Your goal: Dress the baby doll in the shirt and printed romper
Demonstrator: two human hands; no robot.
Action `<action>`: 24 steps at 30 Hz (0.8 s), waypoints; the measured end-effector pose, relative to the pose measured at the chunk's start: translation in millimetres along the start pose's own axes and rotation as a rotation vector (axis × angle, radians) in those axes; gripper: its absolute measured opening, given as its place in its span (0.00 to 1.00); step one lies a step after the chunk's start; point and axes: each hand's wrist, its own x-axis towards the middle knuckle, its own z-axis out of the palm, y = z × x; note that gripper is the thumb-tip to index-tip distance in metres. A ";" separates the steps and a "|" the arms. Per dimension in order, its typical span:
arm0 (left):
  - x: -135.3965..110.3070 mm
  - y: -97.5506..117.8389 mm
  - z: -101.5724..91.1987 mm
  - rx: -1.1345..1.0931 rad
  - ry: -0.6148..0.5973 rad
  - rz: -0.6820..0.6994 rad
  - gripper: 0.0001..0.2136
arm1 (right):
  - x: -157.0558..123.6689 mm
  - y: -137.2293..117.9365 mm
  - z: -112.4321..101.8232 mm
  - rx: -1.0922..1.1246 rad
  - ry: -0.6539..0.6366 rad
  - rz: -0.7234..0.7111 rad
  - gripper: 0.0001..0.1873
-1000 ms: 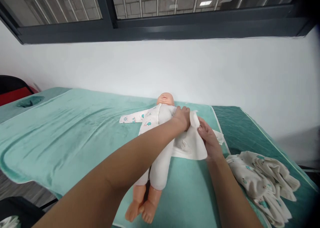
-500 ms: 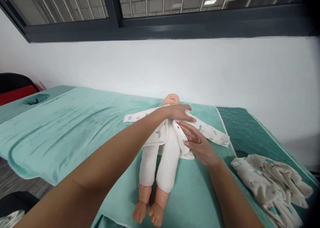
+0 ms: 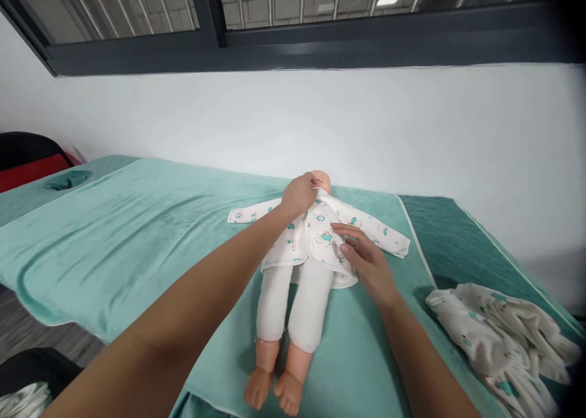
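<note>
A baby doll (image 3: 293, 302) lies on its back on a teal towel (image 3: 137, 235), head toward the wall. It wears a white printed shirt (image 3: 315, 235), now closed over its chest, with both sleeves spread sideways. My left hand (image 3: 300, 193) pinches the shirt's collar beside the doll's neck and hides part of the head. My right hand (image 3: 364, 259) lies flat with fingers stretched out on the shirt's right front panel near the hem. The doll's white cloth legs and bare feet point toward me.
A crumpled white printed garment (image 3: 499, 338) lies on the darker green bed cover (image 3: 458, 235) at the right. A white wall and a dark-framed window stand behind the bed. A red and black chair (image 3: 27, 162) sits at the far left.
The right front panel of the shirt has been folded over the doll's chest. My left hand moved up to the collar; my right hand flattened onto the closed panel.
</note>
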 end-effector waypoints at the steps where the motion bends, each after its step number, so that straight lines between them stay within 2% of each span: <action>1: -2.1 -4.2 0.3 -0.033 0.017 -0.012 0.09 | 0.0 0.2 0.6 -0.039 -0.025 -0.024 0.12; 5: -29.9 -20.5 0.8 -0.134 0.182 0.038 0.10 | -1.9 -1.9 2.9 -0.190 -0.097 -0.114 0.16; 9: -92.3 -52.5 -4.6 -0.182 0.290 0.048 0.08 | -5.2 -4.1 5.3 -0.277 -0.209 -0.083 0.27; 11: -130.5 -73.0 -7.2 -0.214 0.282 -0.033 0.09 | -7.3 -3.6 6.4 -0.293 -0.258 -0.044 0.33; 13: -166.5 -91.0 -9.1 -0.239 0.197 -0.098 0.10 | -10.5 -1.9 7.4 -0.288 -0.265 -0.015 0.36; 15: -195.8 -103.1 -11.2 -0.209 0.096 -0.084 0.12 | -16.2 0.4 8.2 -0.261 -0.237 -0.007 0.36; 18: -222.8 -109.8 -15.1 -0.069 0.039 -0.045 0.18 | -30.9 3.0 10.0 -0.192 -0.140 0.011 0.33; 21: -231.4 -109.1 -18.3 0.058 0.021 -0.013 0.19 | -49.5 4.1 13.8 -0.188 0.004 0.083 0.32; 24: -228.1 -106.2 -18.7 0.100 0.015 0.018 0.15 | -63.3 5.8 19.6 -0.346 0.168 0.142 0.28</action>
